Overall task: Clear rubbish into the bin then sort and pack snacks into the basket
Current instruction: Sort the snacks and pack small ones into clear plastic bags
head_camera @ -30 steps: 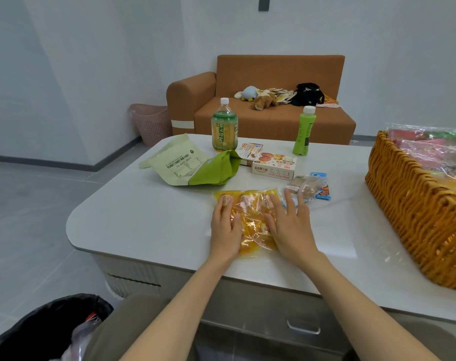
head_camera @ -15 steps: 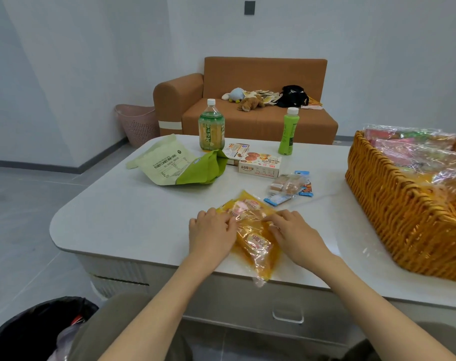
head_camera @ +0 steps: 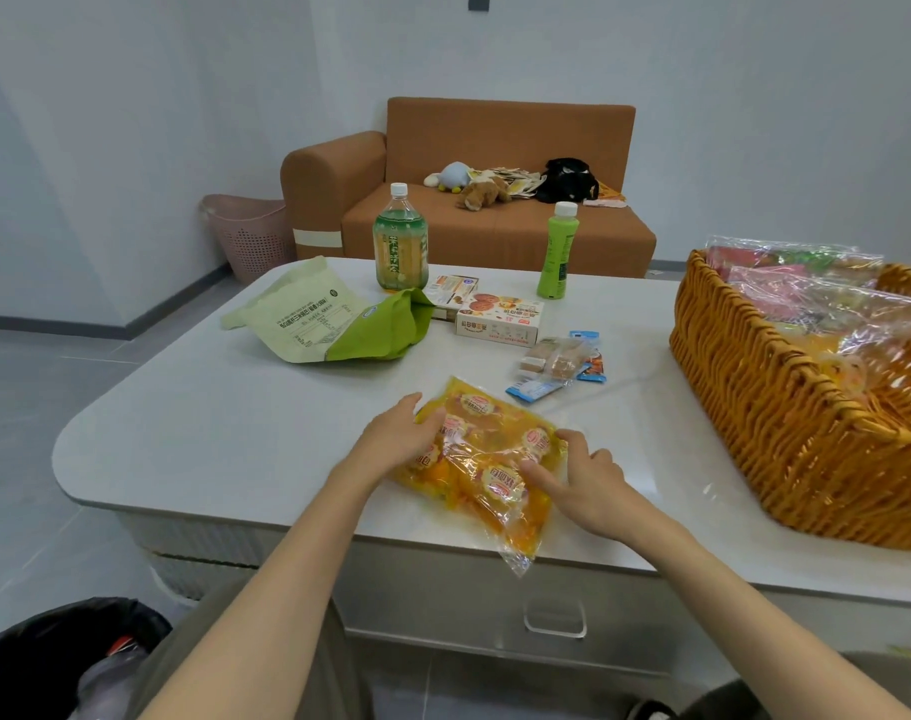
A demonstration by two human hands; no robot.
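From the head camera, the yellow snack bag (head_camera: 487, 459) lies on the table (head_camera: 209, 433) at its near edge, one corner hanging over. The left hand (head_camera: 398, 439) grips the bag's left side with curled fingers (head_camera: 432, 418). The right hand (head_camera: 583, 480) holds its right side, thumb and forefinger closed on the plastic. The wicker basket (head_camera: 786, 433), already holding packets, stands well to the right. The black-lined bin (head_camera: 37, 662) sits on the floor at lower left. A green pouch (head_camera: 328, 319), two bottles and small wrapped snacks (head_camera: 557, 363) lie farther back.
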